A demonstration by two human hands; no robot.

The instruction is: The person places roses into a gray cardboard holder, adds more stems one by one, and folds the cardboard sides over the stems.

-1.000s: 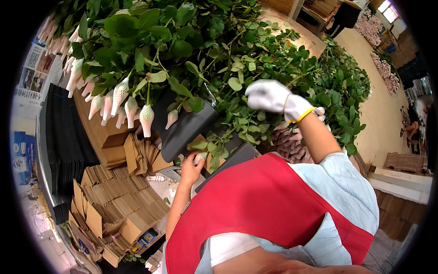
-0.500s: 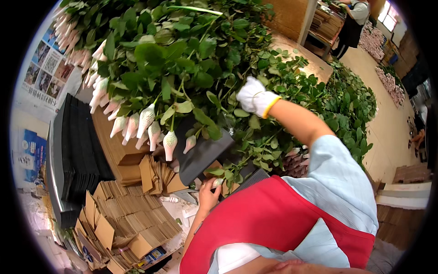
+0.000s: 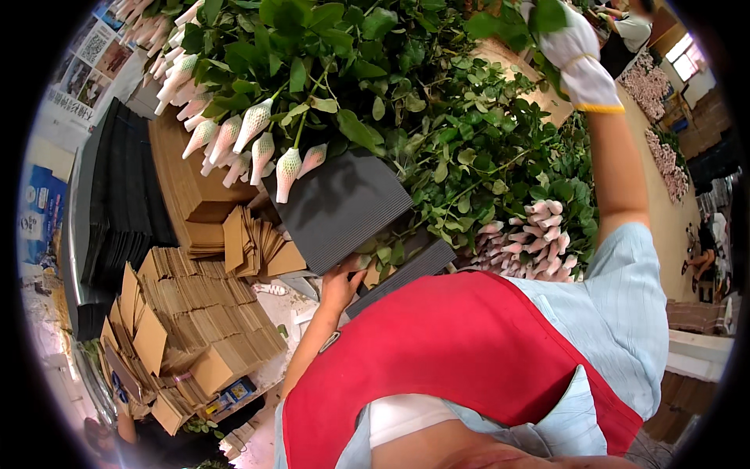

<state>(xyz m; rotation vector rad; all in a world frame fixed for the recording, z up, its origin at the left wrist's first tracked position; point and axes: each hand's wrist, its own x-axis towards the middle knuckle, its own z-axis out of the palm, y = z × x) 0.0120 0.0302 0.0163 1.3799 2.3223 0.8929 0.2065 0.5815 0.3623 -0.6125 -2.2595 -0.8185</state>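
My left hand (image 3: 341, 286), bare, is closed at the lower edge of a dark grey corrugated sheet (image 3: 344, 205). Its fingertips are partly hidden among leaves beside a second grey corrugated strip (image 3: 406, 273), so what they grip does not show clearly. My right hand (image 3: 570, 48), in a white glove with a yellow cuff, is raised at the far right with a leafy rose stem (image 3: 500, 25) in its grasp. Leaves cover its fingers. Rose buds in pale netting (image 3: 254, 123) hang over the top of the grey sheet, on the left of a big pile of green stems (image 3: 476, 148).
More netted rose heads (image 3: 539, 238) lie beside my apron at the right. Stacked brown cardboard pieces (image 3: 199, 305) and upright black sheets (image 3: 129, 211) fill the left. Another person (image 3: 629, 31) stands at the far right. Someone's hand (image 3: 125, 422) is at the lower left.
My right hand has moved from the middle of the foliage up and to the right, lifting leaves with it. My left hand has shifted slightly left and up. More of the grey sheet now shows.
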